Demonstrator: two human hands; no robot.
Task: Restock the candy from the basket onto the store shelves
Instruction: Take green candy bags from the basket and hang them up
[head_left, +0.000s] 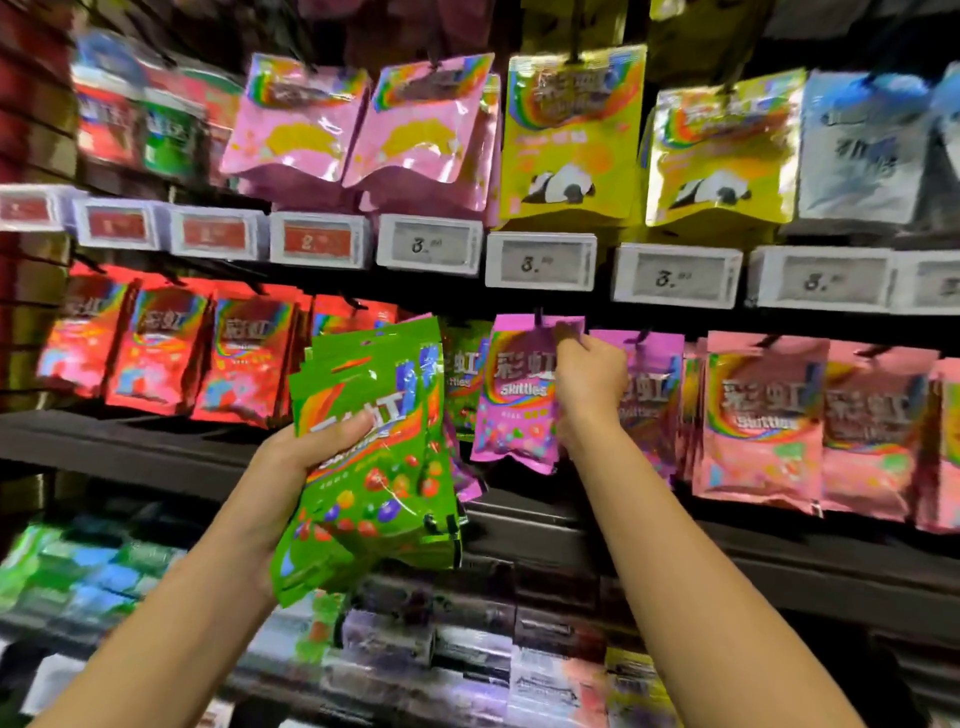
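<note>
Mostly hidden green hanging bags (464, 374)

Head camera, close to the candy shelves

It faces the price-tag rail (431, 250) nearly head-on, tilted slightly down, with peg rows above and below that rail.

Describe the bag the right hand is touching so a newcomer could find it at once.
Start at the row of white price tags across the shelf edge, then drop to the hanging row just below. The purple Skittles bag hangs near the middle, its top corner pinched by the right hand. Green bags hang left of it and salmon-pink ones further right; it is the front purple one.
</note>
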